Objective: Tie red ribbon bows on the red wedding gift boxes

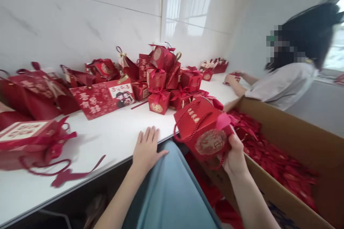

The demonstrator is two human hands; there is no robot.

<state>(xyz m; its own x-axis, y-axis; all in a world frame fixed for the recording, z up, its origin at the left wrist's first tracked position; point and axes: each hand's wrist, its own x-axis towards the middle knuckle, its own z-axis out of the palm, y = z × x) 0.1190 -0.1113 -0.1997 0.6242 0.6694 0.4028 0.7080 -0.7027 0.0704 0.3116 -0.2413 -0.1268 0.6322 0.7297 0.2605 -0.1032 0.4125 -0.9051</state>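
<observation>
My right hand (236,154) grips a red gift box (199,128) by its right side, above the table's front edge. The box has a round gold emblem, a twisted red cord handle and a pink ribbon. My left hand (147,147) lies flat at the edge of the white table (118,136), fingers stretched out and holding nothing. Left of it, a loose dark red ribbon (75,175) lies on the tabletop. Another red gift box (34,143) with cord and ribbon rests on its side at the far left.
Along the wall stand several red gift boxes (158,102) in a pile and red gift bags (102,98). A cardboard carton (292,114) on the right holds many red pieces (276,154). Beyond it, a person in a white top (282,82) handles a small red item.
</observation>
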